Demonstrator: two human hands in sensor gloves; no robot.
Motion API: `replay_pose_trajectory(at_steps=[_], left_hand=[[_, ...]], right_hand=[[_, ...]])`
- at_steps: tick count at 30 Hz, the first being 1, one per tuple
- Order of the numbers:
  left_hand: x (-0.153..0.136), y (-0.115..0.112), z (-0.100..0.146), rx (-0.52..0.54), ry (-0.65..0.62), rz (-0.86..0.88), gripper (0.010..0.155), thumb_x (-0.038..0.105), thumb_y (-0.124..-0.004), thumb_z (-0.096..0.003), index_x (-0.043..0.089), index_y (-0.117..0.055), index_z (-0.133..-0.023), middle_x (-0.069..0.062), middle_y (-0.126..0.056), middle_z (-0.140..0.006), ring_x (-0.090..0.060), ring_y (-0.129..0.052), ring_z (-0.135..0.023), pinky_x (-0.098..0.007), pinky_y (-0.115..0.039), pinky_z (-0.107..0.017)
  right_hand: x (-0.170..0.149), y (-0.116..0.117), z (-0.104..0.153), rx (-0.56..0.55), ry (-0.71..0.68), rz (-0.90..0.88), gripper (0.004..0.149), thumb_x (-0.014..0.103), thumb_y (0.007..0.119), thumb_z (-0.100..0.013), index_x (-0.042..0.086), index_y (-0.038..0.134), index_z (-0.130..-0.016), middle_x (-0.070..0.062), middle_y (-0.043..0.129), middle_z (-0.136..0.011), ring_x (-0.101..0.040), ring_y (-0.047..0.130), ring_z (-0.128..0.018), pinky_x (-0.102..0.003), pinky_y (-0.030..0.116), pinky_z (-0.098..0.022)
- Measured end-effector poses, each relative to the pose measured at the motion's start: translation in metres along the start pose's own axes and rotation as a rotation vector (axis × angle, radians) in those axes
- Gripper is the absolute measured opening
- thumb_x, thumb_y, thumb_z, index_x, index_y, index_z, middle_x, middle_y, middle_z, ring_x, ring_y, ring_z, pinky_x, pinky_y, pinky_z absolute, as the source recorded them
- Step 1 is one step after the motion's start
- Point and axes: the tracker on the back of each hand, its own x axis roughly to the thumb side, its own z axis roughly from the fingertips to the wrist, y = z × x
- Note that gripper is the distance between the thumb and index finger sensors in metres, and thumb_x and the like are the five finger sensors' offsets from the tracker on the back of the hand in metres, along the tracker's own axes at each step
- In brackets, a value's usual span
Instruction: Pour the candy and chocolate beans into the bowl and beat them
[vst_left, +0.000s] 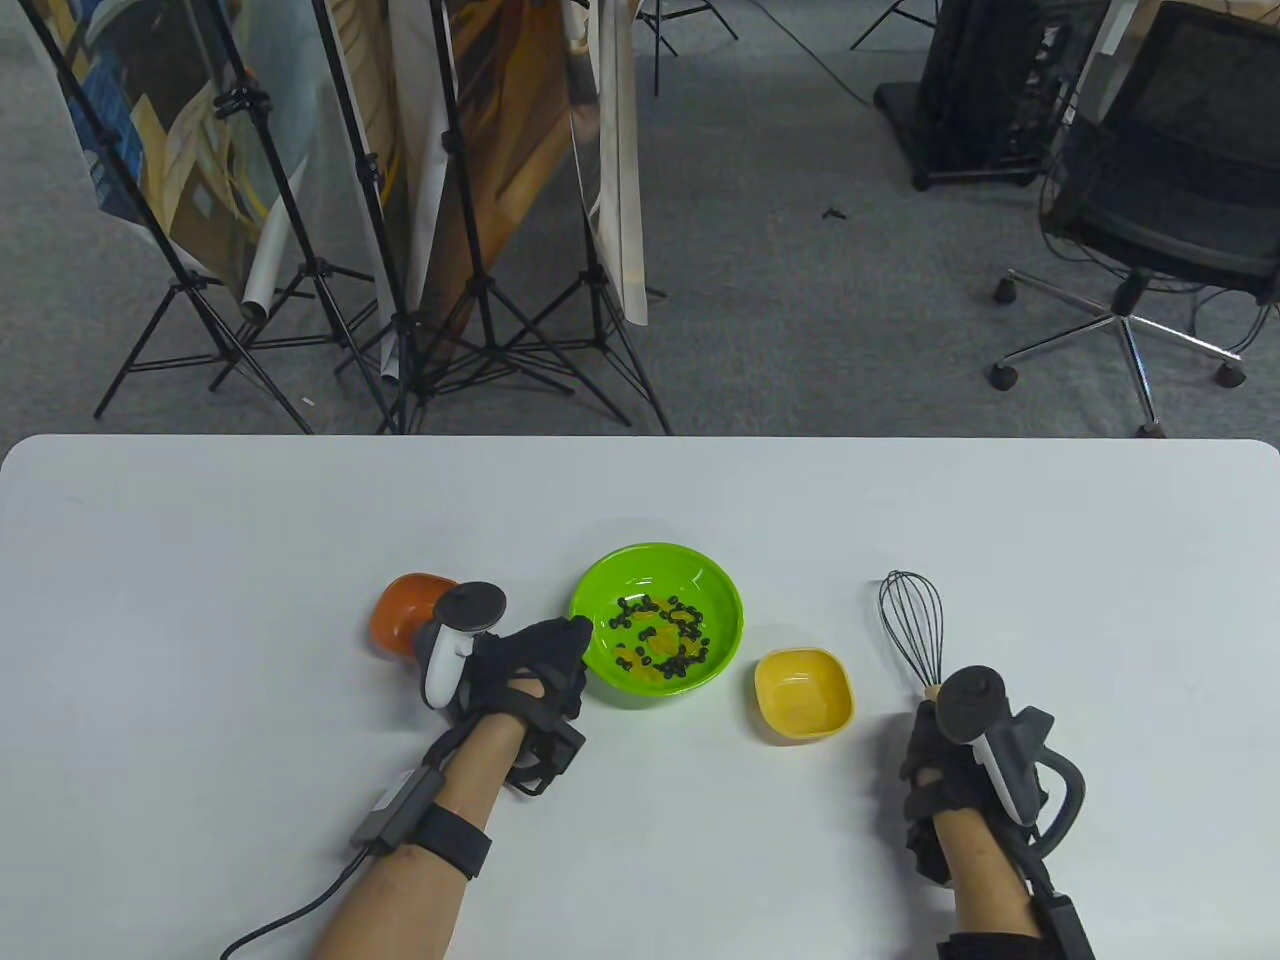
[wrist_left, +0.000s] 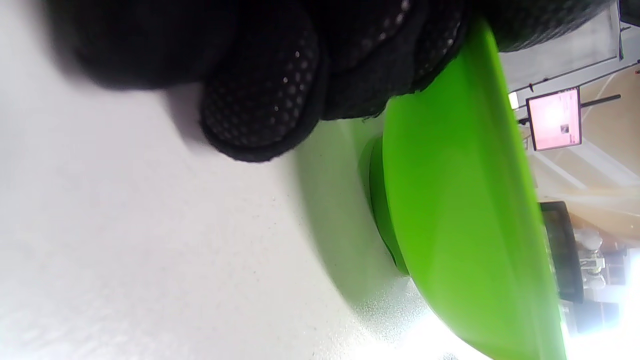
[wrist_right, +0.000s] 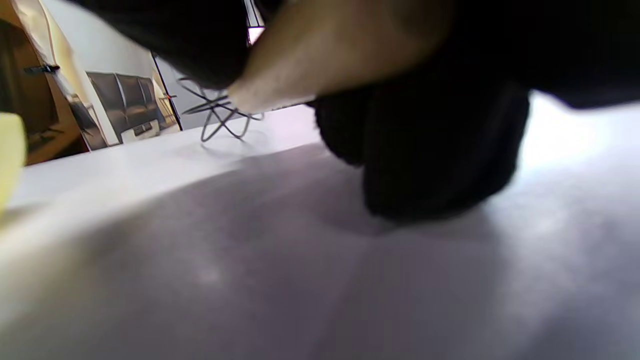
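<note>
A green bowl (vst_left: 720, 590) sits mid-table with dark chocolate beans (vst_left: 680, 620) and yellow candy (vst_left: 640, 655) inside. My left hand (vst_left: 540, 655) grips its left rim; in the left wrist view gloved fingers (wrist_left: 260, 105) curl over the bowl's edge (wrist_left: 460, 200). A whisk (vst_left: 912, 625) lies on the table to the right, wire head pointing away. My right hand (vst_left: 940, 745) is curled round its wooden handle (wrist_right: 320, 55), low on the table. The whisk's wires (wrist_right: 220, 112) show in the right wrist view.
An empty yellow bowl (vst_left: 803, 694) sits between the green bowl and the whisk. An orange bowl (vst_left: 402, 612) lies tipped on its side behind my left hand. Beyond the table's far edge stand tripods (vst_left: 480, 330) and an office chair (vst_left: 1150, 230).
</note>
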Motion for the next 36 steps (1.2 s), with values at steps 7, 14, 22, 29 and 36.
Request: replay_pose_trajectory(at_steps=[7,14,22,29,36], left_hand=[[0.000,0.000,0.000,-0.001,-0.001,0.001,0.047,0.063,-0.067,-0.0445,0.024,-0.084,-0.067,0.010,-0.097,-0.043,-0.015,-0.104,-0.036,-0.029,-0.091,-0.025],[0.000,-0.001,-0.001,-0.001,-0.001,0.002,0.047,0.063,-0.067,-0.0444,0.025,-0.084,-0.067,0.010,-0.097,-0.043,-0.015,-0.104,-0.036,-0.029,-0.091,-0.025],[0.000,0.000,0.000,0.002,-0.003,0.001,0.048,0.063,-0.068,-0.0442,0.024,-0.084,-0.068,0.009,-0.097,-0.044,-0.016,-0.104,-0.037,-0.030,-0.091,-0.026],[-0.009,0.010,0.003,-0.015,-0.026,0.129,0.057,0.065,-0.069,-0.0435,0.018,-0.084,-0.071,0.002,-0.099,-0.048,-0.024,-0.105,-0.040,-0.036,-0.091,-0.027],[-0.007,0.021,0.031,0.212,-0.091,-0.015,0.061,0.066,-0.068,-0.0426,0.016,-0.084,-0.074,-0.001,-0.100,-0.052,-0.028,-0.107,-0.043,-0.038,-0.093,-0.028]], right_hand=[[0.007,0.004,0.000,0.022,-0.012,0.072,0.056,0.043,0.075,-0.050,-0.001,0.078,-0.085,-0.022,0.096,-0.062,-0.035,0.104,-0.034,-0.048,0.090,-0.014],[0.006,0.008,0.000,0.022,-0.009,0.124,0.055,0.044,0.074,-0.050,0.003,0.081,-0.085,-0.022,0.092,-0.067,-0.036,0.099,-0.044,-0.049,0.087,-0.019],[0.002,0.004,-0.001,0.045,-0.016,0.062,0.060,0.046,0.074,-0.050,0.004,0.076,-0.093,-0.026,0.089,-0.073,-0.041,0.097,-0.050,-0.053,0.086,-0.023],[0.009,-0.023,0.013,-0.030,-0.077,-0.043,0.070,0.053,0.071,-0.050,0.009,0.061,-0.104,-0.030,0.077,-0.087,-0.048,0.089,-0.064,-0.060,0.081,-0.032],[0.046,-0.044,0.039,-0.079,-0.256,-0.106,0.075,0.060,0.064,-0.050,0.013,0.057,-0.107,-0.031,0.069,-0.098,-0.054,0.080,-0.080,-0.073,0.073,-0.045]])
